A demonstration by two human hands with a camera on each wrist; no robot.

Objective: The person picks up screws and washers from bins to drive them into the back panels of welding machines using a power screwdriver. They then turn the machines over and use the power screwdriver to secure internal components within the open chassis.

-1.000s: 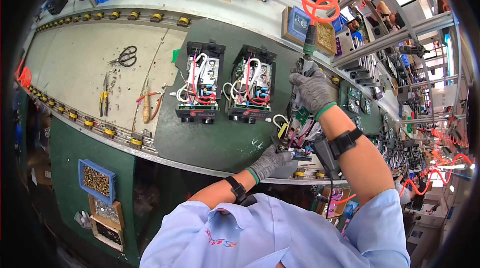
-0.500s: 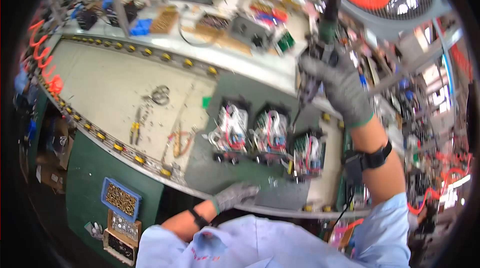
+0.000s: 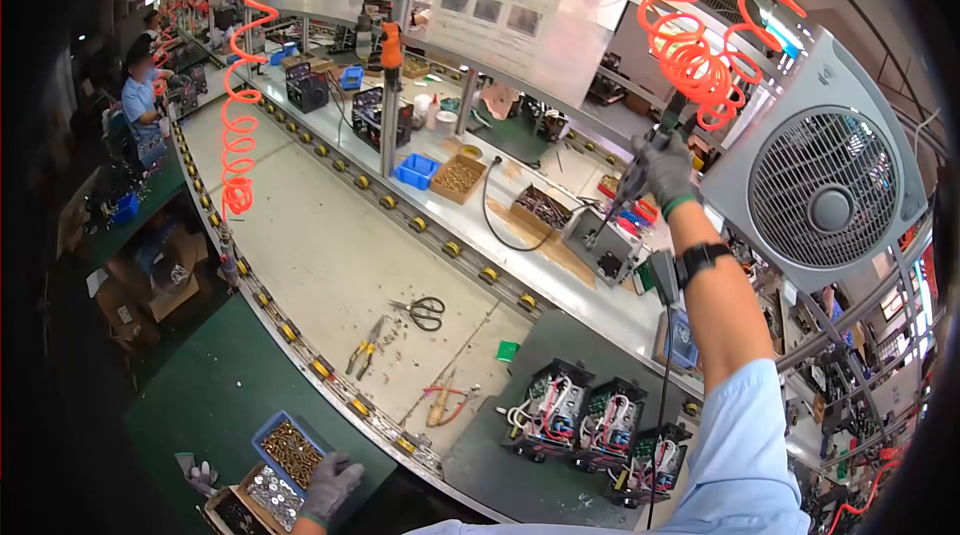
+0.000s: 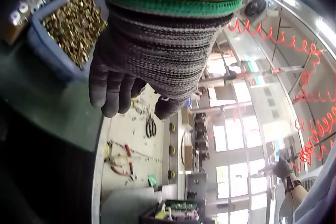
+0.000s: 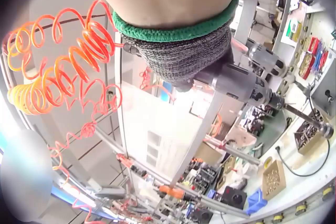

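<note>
My right hand (image 3: 665, 170), in a grey glove, is raised at the upper right and grips an air screwdriver (image 5: 239, 83) with a long bit. The tool hangs from a coiled orange hose (image 3: 690, 60). Low at the left, my gloved left hand (image 3: 335, 487) is beside a blue bin (image 4: 44, 45) full of small brass-coloured parts (image 4: 76, 24). Its fingers (image 4: 113, 90) hang loosely and hold nothing. Three electronic units (image 3: 552, 407) with white and red wires stand side by side on a dark green mat (image 3: 480, 455).
Scissors (image 3: 428, 313), yellow-handled pliers (image 3: 366, 347) and red-handled pliers (image 3: 443, 401) lie on the pale bench. Roller rails (image 3: 452, 248) edge it. A large grey fan (image 3: 830, 195) stands right of my right arm. Cartons of small parts (image 3: 270, 495) adjoin the blue bin.
My view has swung left and up. The right hand has lifted the air screwdriver away from the units. My left hand has left the rightmost unit and moved left to the blue bin.
</note>
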